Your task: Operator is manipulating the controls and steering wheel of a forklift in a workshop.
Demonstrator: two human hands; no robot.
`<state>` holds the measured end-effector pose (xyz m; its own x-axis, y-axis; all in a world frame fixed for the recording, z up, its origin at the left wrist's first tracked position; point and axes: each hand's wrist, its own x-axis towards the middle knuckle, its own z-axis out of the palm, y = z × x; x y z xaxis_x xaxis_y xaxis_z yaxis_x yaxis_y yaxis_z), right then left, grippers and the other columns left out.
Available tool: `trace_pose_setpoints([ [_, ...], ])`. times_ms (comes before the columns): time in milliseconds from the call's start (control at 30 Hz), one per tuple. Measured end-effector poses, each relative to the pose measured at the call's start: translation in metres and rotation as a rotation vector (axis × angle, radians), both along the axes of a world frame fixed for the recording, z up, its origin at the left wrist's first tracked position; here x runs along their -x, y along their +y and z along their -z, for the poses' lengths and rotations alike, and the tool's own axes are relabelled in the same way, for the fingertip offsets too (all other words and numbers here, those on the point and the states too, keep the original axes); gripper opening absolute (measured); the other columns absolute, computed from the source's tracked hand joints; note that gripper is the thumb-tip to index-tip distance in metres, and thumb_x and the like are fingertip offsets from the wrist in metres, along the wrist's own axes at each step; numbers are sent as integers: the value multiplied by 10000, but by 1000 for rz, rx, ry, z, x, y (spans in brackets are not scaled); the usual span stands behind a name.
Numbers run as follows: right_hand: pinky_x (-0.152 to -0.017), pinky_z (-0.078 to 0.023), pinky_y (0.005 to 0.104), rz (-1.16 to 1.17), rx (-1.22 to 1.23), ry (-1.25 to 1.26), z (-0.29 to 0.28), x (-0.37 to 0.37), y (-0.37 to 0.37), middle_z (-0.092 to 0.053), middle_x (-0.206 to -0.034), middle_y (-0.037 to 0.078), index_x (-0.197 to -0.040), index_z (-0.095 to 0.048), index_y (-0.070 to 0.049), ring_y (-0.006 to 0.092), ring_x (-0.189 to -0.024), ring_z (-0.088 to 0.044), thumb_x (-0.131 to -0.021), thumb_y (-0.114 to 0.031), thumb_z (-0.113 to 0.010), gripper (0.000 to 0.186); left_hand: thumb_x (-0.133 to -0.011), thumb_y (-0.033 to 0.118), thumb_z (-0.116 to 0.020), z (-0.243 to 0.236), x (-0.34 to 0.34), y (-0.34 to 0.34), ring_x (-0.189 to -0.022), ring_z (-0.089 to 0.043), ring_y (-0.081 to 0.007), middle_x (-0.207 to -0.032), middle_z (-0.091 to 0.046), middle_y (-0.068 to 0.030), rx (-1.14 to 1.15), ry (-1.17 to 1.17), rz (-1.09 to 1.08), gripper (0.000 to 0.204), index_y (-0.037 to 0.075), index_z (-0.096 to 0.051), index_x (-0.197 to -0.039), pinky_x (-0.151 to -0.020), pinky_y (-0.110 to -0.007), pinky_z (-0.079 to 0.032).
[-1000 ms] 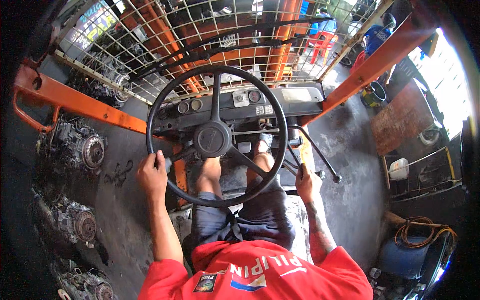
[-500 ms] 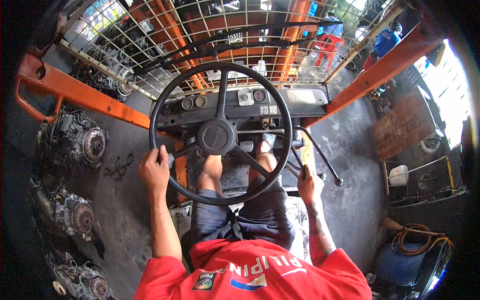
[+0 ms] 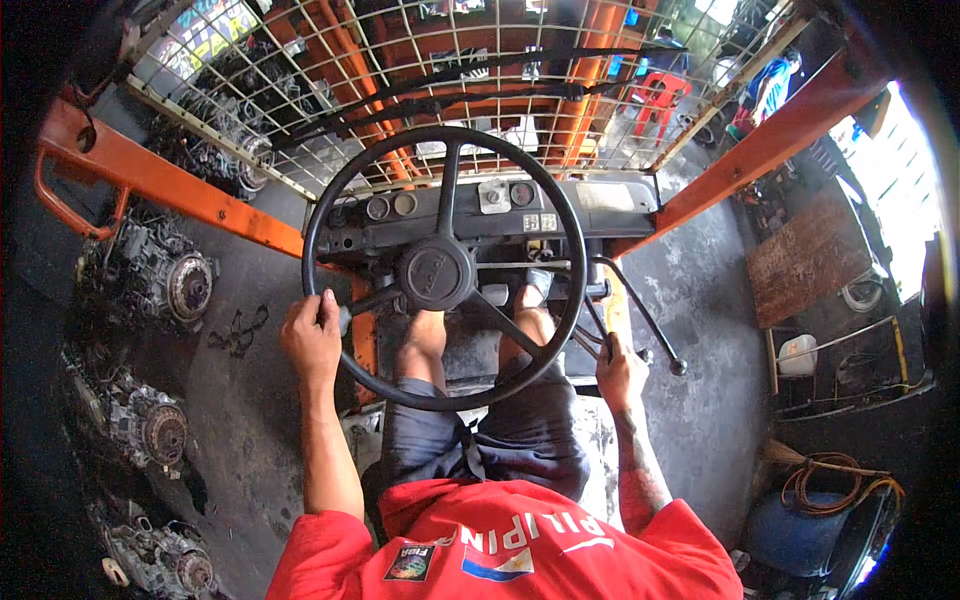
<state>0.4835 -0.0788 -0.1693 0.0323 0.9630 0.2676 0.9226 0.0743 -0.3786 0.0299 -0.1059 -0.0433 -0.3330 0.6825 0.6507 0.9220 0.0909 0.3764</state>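
Observation:
A large black steering wheel [image 3: 437, 404] fills the middle of the view, with dark spokes meeting at a round hub [image 3: 437, 273]. My left hand [image 3: 313, 338] is closed at the left of its rim, thumb up, beside a small grey knob [image 3: 345, 319]. To the right of the wheel, my right hand [image 3: 622, 372] is closed around a black lever [image 3: 597, 318]; its grip end is mostly covered by my fingers. Just beyond that hand, a longer black lever [image 3: 645, 312] ends in a ball knob [image 3: 679, 367], which I am not touching.
Ahead are a dashboard [image 3: 565, 198] with gauges and a wire mesh guard [image 3: 400, 60]. Orange posts [image 3: 200, 197] flank me. Greasy engine parts [image 3: 150, 420] line the left floor. A person in blue [image 3: 775, 85] and a red chair [image 3: 660, 97] are at far right, a blue drum [image 3: 797, 525] nearer.
Both hands keep their grips, and the wheel looks unturned. The person in blue at far right has changed posture. Surroundings beyond the mesh have shifted slightly, and the red chair shows more fully.

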Motion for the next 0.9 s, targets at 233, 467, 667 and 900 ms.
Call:
trace_pose_setpoints([
  [233,-668,-541,461,5,-30,3,-5,1,-1,-703,-887,168,-1057,-630,-98,369,-752,-693,-916,-198,-626,173,-939,224,-676,-1,0,-1,-670,-600,-340,-699,-599,-130,8,-11,3,285,23,-620,-745,-605,-464,-452],
  [467,-663,-537,463,-6,27,20,-7,1,-2,-698,-878,160,-1026,-620,-102,367,-751,-690,-907,-187,-630,146,-941,226,-677,0,-2,-1,-655,-602,-345,-688,-593,-134,-1,-5,-22,296,14,-618,-743,-596,-461,-451],
  [667,-646,-534,462,4,23,-9,-6,2,-2,-693,-848,162,-1006,-623,-100,368,-733,-686,-904,-182,-629,131,-939,228,-680,0,0,0,-650,-601,-346,-689,-592,-133,-21,21,-14,298,14,-613,-742,-590,-460,-449],
  [900,-640,-534,457,12,-7,-9,-2,1,-1,-693,-847,166,-985,-626,-96,365,-721,-685,-905,-183,-623,118,-939,220,-682,1,-1,0,-654,-595,-345,-683,-584,-134,-19,-9,-6,299,11,-606,-738,-594,-464,-443],
])
